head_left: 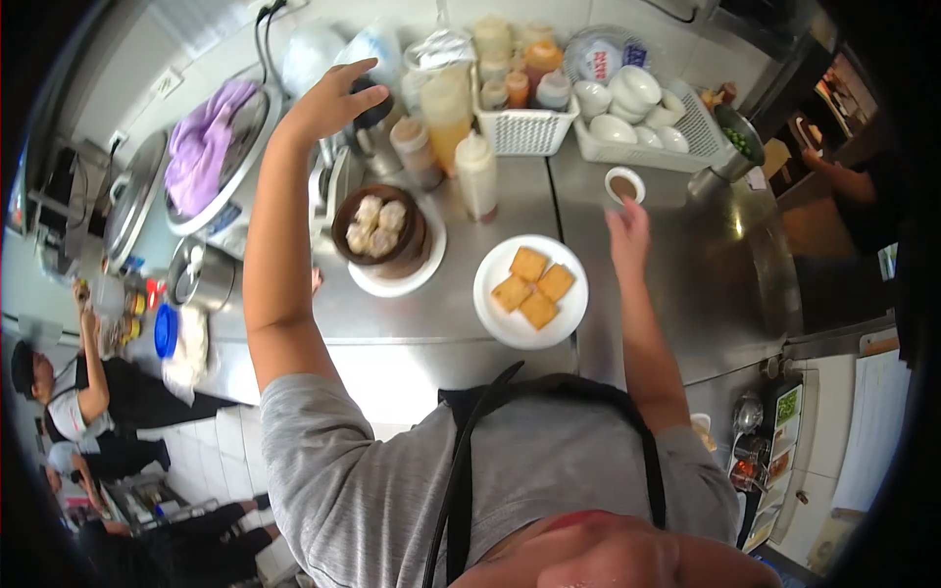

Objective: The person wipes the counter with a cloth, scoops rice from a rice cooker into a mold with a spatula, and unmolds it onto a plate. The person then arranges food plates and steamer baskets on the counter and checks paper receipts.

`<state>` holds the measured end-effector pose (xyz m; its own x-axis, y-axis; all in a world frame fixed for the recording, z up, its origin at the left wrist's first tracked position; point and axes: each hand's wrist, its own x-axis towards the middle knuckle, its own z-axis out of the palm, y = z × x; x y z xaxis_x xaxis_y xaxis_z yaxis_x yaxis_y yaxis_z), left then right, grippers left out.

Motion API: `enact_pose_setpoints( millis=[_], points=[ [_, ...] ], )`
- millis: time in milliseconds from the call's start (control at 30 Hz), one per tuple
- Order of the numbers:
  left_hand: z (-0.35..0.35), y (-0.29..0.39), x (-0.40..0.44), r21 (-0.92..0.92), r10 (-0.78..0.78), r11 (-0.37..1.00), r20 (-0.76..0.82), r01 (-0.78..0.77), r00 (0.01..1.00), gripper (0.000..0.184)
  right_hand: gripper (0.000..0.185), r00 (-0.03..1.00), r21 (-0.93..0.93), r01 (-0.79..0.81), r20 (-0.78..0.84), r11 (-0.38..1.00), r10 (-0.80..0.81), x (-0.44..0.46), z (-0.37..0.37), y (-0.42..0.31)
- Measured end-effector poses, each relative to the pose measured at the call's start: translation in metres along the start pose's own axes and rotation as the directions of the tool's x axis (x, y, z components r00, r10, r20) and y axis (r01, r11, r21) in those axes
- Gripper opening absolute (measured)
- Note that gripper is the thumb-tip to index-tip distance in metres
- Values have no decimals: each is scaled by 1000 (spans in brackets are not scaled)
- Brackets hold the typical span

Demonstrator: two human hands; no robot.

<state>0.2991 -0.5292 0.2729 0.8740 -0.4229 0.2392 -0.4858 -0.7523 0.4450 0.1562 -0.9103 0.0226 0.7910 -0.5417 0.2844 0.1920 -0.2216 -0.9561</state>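
Observation:
My left hand [336, 100] is stretched out over the back of the counter with its fingers apart. Below it stands a dark canister [376, 137]; I cannot tell whether they touch. My right hand [630, 235] reaches to a small white dish of brown sauce [623, 185]. Its fingertips are at the near rim, thumb apart, somewhat blurred. In front of me lies a white plate [531, 336] bearing several golden fried squares [529, 263]. To its left, a bamboo steamer [400, 257] of dumplings [376, 225] sits on another white plate [431, 277].
Squeeze bottles [476, 176] line the back beside a white basket [529, 130] of bottles. A second basket [627, 153] holds white bowls [634, 90]. Far right is a metal pot [730, 157] with chopped greens. A purple cloth [208, 152] lies at left. Other people [88, 392] stand lower left.

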Motion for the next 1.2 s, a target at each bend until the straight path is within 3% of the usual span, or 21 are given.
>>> enact_pose_setpoints(
  millis=[33, 67, 133, 167, 200, 333, 367, 400, 467, 500, 567, 633, 700, 800, 900, 1000, 1100, 1167, 1200],
  points=[
    [-3, -5, -26, -43, -75, 996, 22, 76, 997, 62, 53, 974, -86, 175, 163, 981, -160, 0, 27, -14],
    [-9, -12, -45, -66, -165, 982, 128, 175, 978, 61, 65, 941, -68, 173, 308, 983, -144, -7, 55, -42],
    [-1, -40, -83, -189, -175, 963, 101, 191, 979, 58, 84, 864, -45, 285, 444, 957, -237, -10, 110, -38],
    [7, -50, -101, -116, -183, 976, 25, 185, 983, 55, 88, 860, -74, 297, 454, 952, -233, -11, 132, -35],
    [10, -50, -118, -183, -291, 936, 86, 302, 953, 54, 93, 855, -102, 314, 462, 944, -234, -11, 152, -33],
    [42, -81, -175, -250, -331, 897, 166, 364, 929, 54, 103, 891, -165, 304, 398, 938, -219, -11, 205, -32],
    [46, -83, -186, -272, -363, 872, 198, 407, 910, 54, 97, 921, -235, 157, 386, 959, -56, -12, 209, -45],
    [51, -82, -197, -287, -305, 898, 140, 333, 942, 52, 94, 908, -296, 211, 413, 932, -75, -13, 214, -52],
    [60, -92, -209, -418, -364, 810, 195, 413, 911, 56, 88, 879, -411, 318, 466, 854, -103, -15, 222, -65],
    [64, -99, -212, -437, -383, 785, 215, 439, 899, 55, 73, 895, -427, 344, 419, 836, -153, -26, 223, -84],
    [68, -112, -214, -477, -412, 733, 258, 485, 874, 55, 61, 770, -518, 616, 555, 594, -315, -37, 218, -119],
    [65, -118, -212, -493, -389, 731, 266, 472, 882, 54, 51, 619, -539, 785, 665, 305, -419, -41, 217, -139],
    [67, -126, -210, -510, -361, 736, 259, 445, 896, 53, 44, 459, -516, 856, 746, 16, -482, -44, 216, -150],
    [73, -142, -204, -536, -320, 751, 214, 385, 923, 51, 38, 378, -513, 828, 809, -226, -451, -46, 217, -169],
    [69, -151, -198, -556, -312, 739, 218, 381, 925, 52, 34, 318, -462, 836, 848, -297, -425, -54, 216, -185],
    [67, -152, -188, -564, -330, 718, 239, 407, 913, 55, 28, 265, -399, 872, 871, -283, -413, -67, 226, -193],
    [79, -146, -169, -427, -351, 818, 162, 386, 922, 56, 27, 308, -458, 851, 832, -257, -462, -67, 247, -185],
    [94, -145, -155, -204, -345, 916, 34, 345, 938, 56, 27, 409, -519, 820, 825, -239, -389, -57, 250, -182],
    [97, -144, -149, -164, -369, 912, 74, 377, 926, 54, 27, 458, -550, 803, 817, -231, -351, -53, 250, -181]
  ],
)
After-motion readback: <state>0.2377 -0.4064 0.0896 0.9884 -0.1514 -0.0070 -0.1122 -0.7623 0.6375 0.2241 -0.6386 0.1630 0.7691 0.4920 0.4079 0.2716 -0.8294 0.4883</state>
